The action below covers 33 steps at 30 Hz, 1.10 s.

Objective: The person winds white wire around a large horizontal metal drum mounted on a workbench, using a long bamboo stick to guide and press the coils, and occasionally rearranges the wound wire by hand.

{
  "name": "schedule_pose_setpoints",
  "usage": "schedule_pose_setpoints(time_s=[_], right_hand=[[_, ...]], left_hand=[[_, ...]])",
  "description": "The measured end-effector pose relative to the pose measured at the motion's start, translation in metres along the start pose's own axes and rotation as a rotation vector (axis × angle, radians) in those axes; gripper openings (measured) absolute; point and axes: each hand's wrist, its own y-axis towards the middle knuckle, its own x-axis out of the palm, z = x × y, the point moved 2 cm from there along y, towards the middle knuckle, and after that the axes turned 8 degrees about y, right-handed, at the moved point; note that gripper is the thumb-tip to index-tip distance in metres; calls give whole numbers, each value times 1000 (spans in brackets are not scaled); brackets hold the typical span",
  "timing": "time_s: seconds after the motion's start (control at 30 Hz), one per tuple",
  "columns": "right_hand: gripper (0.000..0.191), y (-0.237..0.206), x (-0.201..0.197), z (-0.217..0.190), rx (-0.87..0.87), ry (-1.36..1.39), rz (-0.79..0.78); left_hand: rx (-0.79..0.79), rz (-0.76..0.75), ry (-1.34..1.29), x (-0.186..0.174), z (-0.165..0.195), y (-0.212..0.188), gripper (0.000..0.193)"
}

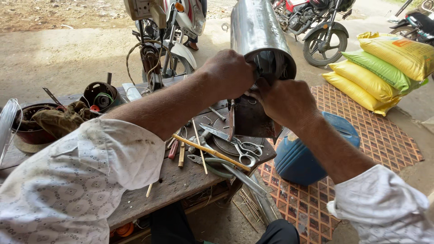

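Observation:
A shiny steel cylinder (255, 27), like a motor housing, stands tilted on the far right corner of the wooden workbench (181, 180), its open end facing me. My left hand (228, 72) grips the left rim of that opening. My right hand (287, 101) presses on the lower right of the opening, fingers curled at the windings inside. Whether either hand also holds a small tool is hidden. A dark metal base plate (248, 119) hangs under the cylinder.
Scissors (242, 147), pliers, a wooden stick (210, 151) and screwdrivers lie on the bench. A rag and motor parts (101, 95) sit at left. A blue container (312, 153) stands on a patterned mat (384, 131). Coloured sacks (384, 72) and motorcycles (323, 27) are beyond.

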Motion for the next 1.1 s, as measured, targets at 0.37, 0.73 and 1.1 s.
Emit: schedule_pose_setpoints(time_s=[0.37,0.73,1.1], right_hand=[[26,7,2,-3,-1,-93,37],[29,6,7,15,98,76,-28],[38,10,7,5,267,103,-11]], left_hand=[[-62,318,-12,31,-3,10,16],[-80,244,-63,19,1,2,27],[-118,43,-242,-7,-5,-5,23]])
